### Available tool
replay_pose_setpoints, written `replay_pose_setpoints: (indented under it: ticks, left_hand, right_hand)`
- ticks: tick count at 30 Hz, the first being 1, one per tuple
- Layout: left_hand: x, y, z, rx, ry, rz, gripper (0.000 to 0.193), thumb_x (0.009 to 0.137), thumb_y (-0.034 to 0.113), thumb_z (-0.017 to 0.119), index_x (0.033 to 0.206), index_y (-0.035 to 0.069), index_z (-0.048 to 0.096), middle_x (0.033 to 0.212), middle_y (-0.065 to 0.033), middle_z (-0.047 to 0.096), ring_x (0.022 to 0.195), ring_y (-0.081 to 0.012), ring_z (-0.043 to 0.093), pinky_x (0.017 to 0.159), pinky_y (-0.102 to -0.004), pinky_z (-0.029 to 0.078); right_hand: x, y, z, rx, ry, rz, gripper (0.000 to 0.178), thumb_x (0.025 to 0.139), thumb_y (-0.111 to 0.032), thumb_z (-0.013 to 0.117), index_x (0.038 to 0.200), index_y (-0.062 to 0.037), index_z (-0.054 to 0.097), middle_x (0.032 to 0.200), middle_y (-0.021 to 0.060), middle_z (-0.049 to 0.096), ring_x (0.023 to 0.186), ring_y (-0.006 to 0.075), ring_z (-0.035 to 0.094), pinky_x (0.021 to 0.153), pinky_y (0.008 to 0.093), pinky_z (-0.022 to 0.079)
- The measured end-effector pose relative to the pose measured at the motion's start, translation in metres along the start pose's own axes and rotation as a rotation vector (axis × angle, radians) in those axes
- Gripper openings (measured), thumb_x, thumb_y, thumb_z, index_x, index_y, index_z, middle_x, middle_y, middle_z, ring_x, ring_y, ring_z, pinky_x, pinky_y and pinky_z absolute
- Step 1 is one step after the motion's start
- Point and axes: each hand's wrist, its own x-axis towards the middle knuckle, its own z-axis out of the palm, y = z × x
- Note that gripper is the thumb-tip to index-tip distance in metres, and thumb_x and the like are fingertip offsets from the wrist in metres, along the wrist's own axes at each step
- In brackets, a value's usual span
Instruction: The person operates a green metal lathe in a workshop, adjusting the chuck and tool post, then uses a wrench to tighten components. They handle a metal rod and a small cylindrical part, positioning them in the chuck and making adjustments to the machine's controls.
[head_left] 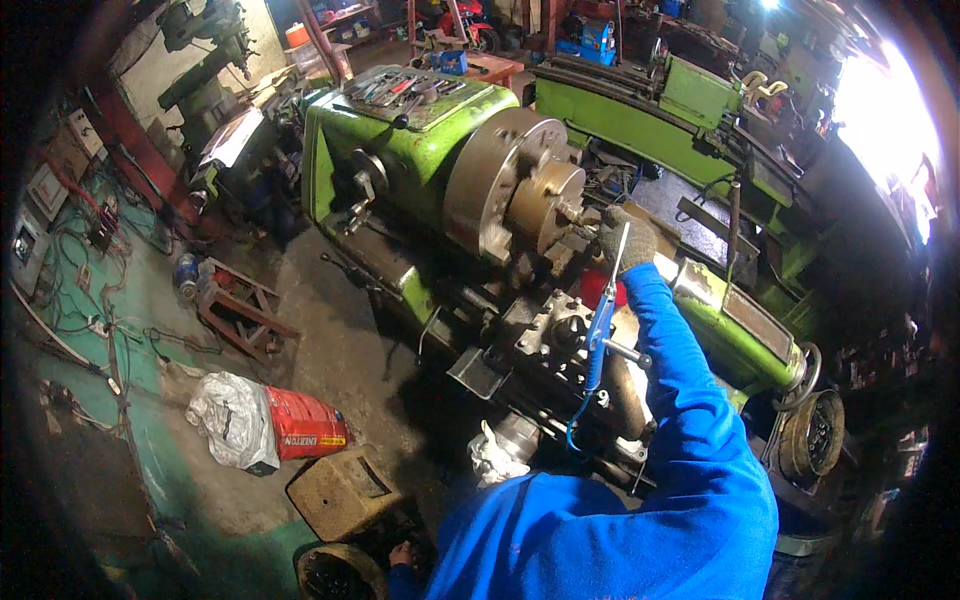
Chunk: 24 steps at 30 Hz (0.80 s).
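- Right hand (628,240), in a grey work glove, up at the lathe chuck (500,185), closed on something beside the brass-coloured workpiece (545,200); held item too small to identify.
- Right sleeve, bright blue, stretched from the lower edge across the carriage (560,335) to the glove.
- Blue-handled tool with a thin metal tube (603,320) upright just beside the right forearm, thin blue hose looping below it.
- Left hand (403,553) low at the bottom edge, bare, fingers curled at the rim of a round dark bucket (335,570); grip on it impossible to confirm.
- Green lathe (400,150) tilted across the middle, tray of hand tools (405,88) on top of the headstock.
- Second green machine (640,120) behind, well apart from the hands.
- On the floor to the left: red and white sack (270,425), square wooden block (340,490) near the bucket, red metal stand (240,305), tangled cables (90,300).
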Motion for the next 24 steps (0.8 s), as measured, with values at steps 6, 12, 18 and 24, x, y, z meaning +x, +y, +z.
replay_pose_setpoints:
  ticks: [6,12,18,24]
  left_hand:
    - [-0.002,-0.002,-0.002,0.030,0.015,0.010,0.043,0.100,0.039,0.074,0.124,0.002,0.074,0.100,-0.0164,0.077,0.080,-0.0276,0.074,0.067,-0.0435,0.061]
    - [-0.003,0.000,0.000,0.110,0.033,0.045,0.044,0.100,0.038,0.075,0.125,0.002,0.074,0.103,-0.0172,0.077,0.082,-0.0278,0.075,0.069,-0.0440,0.062]
    - [0.003,-0.006,0.001,0.178,0.035,0.091,0.048,0.098,0.039,0.076,0.126,0.000,0.074,0.106,-0.0188,0.077,0.091,-0.0299,0.076,0.077,-0.0441,0.064]
    - [0.012,-0.017,-0.002,0.093,-0.027,0.134,0.045,0.101,0.034,0.074,0.128,-0.002,0.072,0.112,-0.0192,0.076,0.092,-0.0323,0.076,0.076,-0.0450,0.065]
  right_hand:
    - [0.003,-0.003,0.000,-0.050,-0.003,0.013,0.036,0.089,-0.038,0.068,0.123,-0.0251,0.074,0.107,0.0178,0.078,0.104,0.0425,0.074,0.091,0.0540,0.058]
    - [0.005,0.006,0.007,-0.048,0.003,-0.016,0.035,0.087,-0.035,0.070,0.120,-0.0240,0.074,0.103,0.0200,0.078,0.101,0.0442,0.074,0.088,0.0554,0.058]
    - [0.005,0.006,0.004,-0.008,0.038,-0.026,0.033,0.089,-0.033,0.067,0.120,-0.0249,0.074,0.106,0.0209,0.077,0.102,0.0443,0.074,0.088,0.0553,0.058]
    - [0.006,0.009,0.006,-0.017,0.051,-0.063,0.029,0.092,-0.034,0.065,0.118,-0.0245,0.075,0.109,0.0192,0.077,0.105,0.0432,0.074,0.089,0.0545,0.058]
